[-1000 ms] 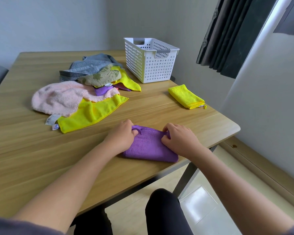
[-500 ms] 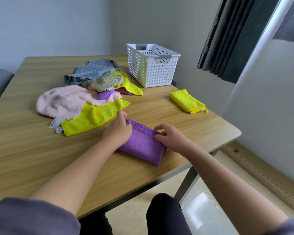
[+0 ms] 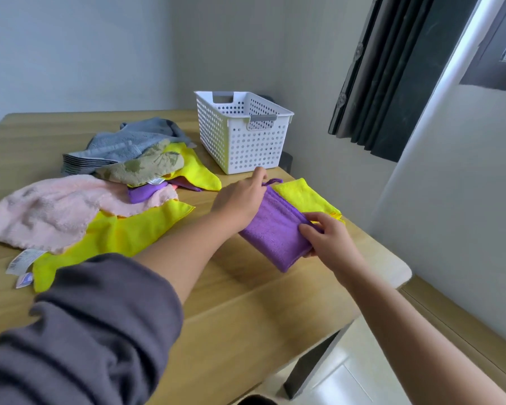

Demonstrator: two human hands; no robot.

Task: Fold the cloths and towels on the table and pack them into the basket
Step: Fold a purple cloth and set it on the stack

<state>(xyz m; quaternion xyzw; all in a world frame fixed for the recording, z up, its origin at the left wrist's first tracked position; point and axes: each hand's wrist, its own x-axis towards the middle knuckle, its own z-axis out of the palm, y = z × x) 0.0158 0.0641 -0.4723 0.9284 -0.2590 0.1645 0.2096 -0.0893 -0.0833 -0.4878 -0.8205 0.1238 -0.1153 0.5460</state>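
A: Where is the purple cloth (image 3: 275,229)?

B: Folded, near the right edge of the table (image 3: 246,302), held at both ends. The left hand (image 3: 240,200) grips its far end, fingers curled over it. The right hand (image 3: 330,244) pinches the near end between thumb and fingers.

A: Which way does it run?

B: Its long axis goes diagonally, from the right hand away toward the basket (image 3: 246,141). Its right edge overlaps the folded yellow cloth (image 3: 304,197). Whether it rests on that cloth or hangs just above it cannot be told.

A: And the basket?

B: Just beyond the left hand, upright, its open top facing up. The left hand is the nearer of the two; the right is farther back.

A: So what does the next move call for?

B: Probably either setting the purple cloth down on the yellow one, or carrying it on along its own axis and up over the basket's near wall. The unfolded pile (image 3: 135,165) lies to the left, apart from all this.
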